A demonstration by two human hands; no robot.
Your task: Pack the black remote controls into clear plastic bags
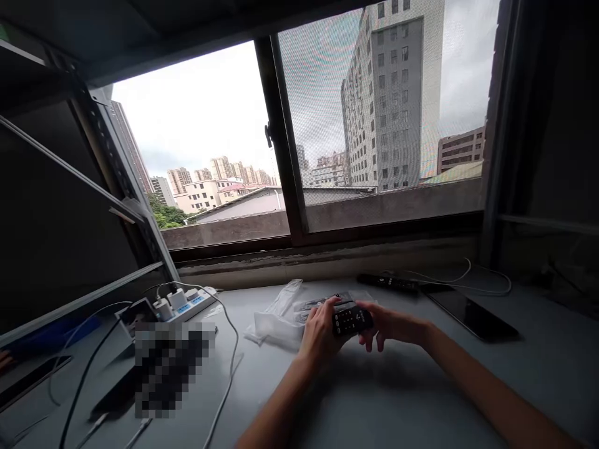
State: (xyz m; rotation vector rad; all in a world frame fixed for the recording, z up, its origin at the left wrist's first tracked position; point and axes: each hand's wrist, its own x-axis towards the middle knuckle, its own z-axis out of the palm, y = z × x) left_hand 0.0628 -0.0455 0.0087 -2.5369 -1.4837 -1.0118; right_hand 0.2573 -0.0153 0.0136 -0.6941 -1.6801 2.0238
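Observation:
Between my two hands is a black remote control (350,320), its face with rows of pale-marked buttons turned up toward me. My left hand (317,332) grips its left end, the fingers curled around it. At the other end my right hand (380,322) holds it, with some fingertips showing below. Just behind and to the left of my hands lies a crumpled clear plastic bag (276,325). A flat clear packet with dark print, partly hidden by my hands, rests behind the remote.
A second black remote (388,282) lies at the back near the window wall. To the right is a dark tablet-like slab (470,312) with a white cable behind it. On the left stand a white power strip (199,303) with plugs, loose cables and a dark phone-like device (32,381).

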